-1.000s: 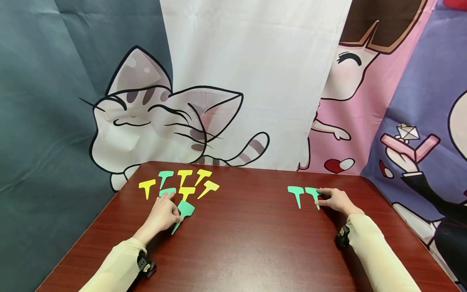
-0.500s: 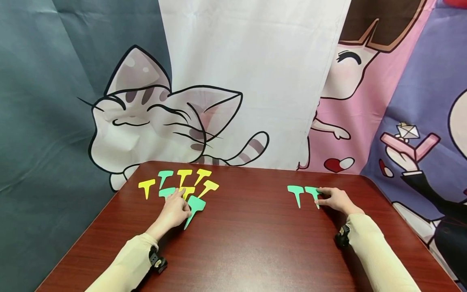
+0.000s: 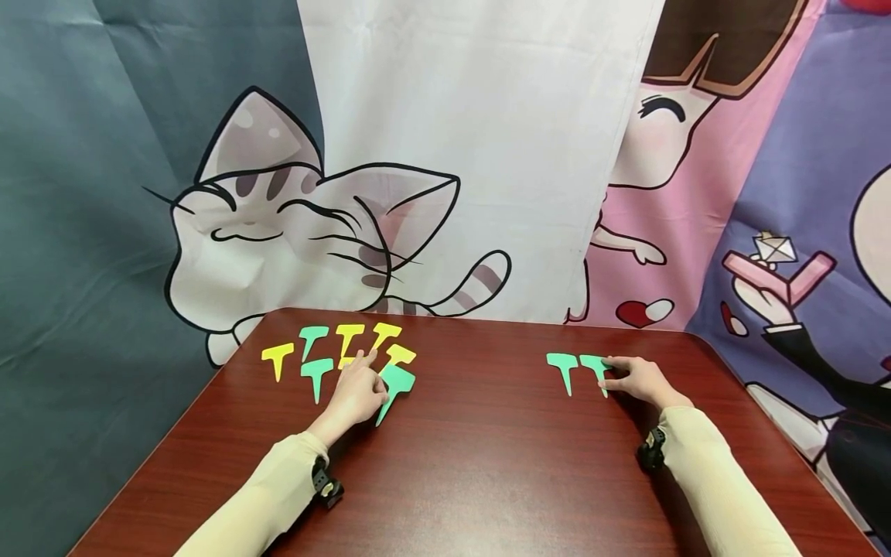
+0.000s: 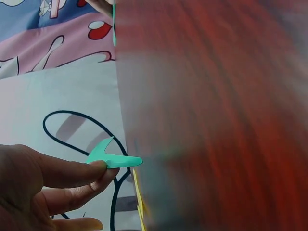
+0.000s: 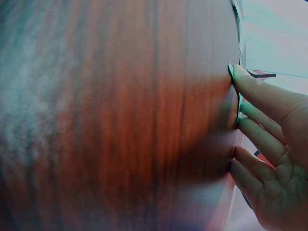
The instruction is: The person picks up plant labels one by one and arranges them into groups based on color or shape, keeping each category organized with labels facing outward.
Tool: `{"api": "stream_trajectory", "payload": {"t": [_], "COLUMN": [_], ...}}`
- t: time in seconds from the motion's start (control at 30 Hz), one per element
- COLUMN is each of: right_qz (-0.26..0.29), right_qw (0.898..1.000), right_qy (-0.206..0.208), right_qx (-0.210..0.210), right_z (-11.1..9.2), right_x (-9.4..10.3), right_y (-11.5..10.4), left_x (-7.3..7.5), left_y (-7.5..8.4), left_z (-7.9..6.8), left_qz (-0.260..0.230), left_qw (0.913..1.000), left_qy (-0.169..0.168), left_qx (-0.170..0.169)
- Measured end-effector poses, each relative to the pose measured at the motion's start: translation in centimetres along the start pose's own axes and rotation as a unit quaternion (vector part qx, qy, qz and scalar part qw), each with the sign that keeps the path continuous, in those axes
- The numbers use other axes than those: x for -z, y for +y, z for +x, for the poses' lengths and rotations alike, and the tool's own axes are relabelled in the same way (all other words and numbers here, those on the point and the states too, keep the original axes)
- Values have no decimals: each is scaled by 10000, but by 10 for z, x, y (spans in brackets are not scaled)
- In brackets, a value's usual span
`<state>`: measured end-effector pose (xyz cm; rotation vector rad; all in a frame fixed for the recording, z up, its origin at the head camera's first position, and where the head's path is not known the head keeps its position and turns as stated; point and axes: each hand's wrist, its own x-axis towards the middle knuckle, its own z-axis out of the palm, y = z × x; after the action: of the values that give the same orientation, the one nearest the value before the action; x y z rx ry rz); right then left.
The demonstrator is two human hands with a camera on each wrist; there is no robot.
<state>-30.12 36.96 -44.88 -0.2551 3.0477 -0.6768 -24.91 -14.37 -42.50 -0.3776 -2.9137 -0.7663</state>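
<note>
In the head view my left hand point(image 3: 360, 392) is held over the left part of the table, pinching a green T-shaped plant label point(image 3: 397, 384) between thumb and finger. The left wrist view shows that label point(image 4: 113, 160) raised off the tabletop. My right hand point(image 3: 643, 382) rests at the right, its thumb and fingertips touching a second green plant label point(image 3: 594, 363) that lies flat. Those fingers look fairly straight in the right wrist view. Another green label point(image 3: 562, 362) lies just left of it. Part of a yellow label point(image 3: 346, 361) is hidden behind my left hand.
Several yellow labels point(image 3: 278, 353) lie at the table's far left, with two green labels point(image 3: 317, 370) among them. The brown wooden table point(image 3: 487, 464) ends at a printed cloth backdrop point(image 3: 487, 155) with cartoon figures.
My left hand has moved to the right and slightly away from me, carrying the green label past the yellow ones. A green label it covered now shows fully. My right hand has stayed put.
</note>
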Motion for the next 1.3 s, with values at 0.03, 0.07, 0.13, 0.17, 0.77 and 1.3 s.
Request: {"api": "stream_trajectory", "payload": {"t": [0.03,0.07,0.13,0.17,0.77,1.3], "right_qz": [8,11,19,21,28,-27], "right_qw": [10000,10000,10000,10000,10000,10000], "right_qy": [-6,-7,-7,-1,-24,9], "right_qx": [-2,-4,-6,-5,16,64], "right_z": [0,0,0,0,-1,1], "right_x": [0,0,0,0,0,0], "right_y": [0,0,0,0,-1,-1], "left_x": [-1,-2,-5,-6,-26,-45], "left_y": [1,3,5,7,29,51], "left_z": [2,3,6,8,43,65], "left_qz": [-5,-13,-2,12,26,-69], "left_qw": [10000,10000,10000,10000,9997,9998], "left_qy": [-11,-15,-33,-34,-117,-16], "left_qx": [25,31,65,72,208,211]}}
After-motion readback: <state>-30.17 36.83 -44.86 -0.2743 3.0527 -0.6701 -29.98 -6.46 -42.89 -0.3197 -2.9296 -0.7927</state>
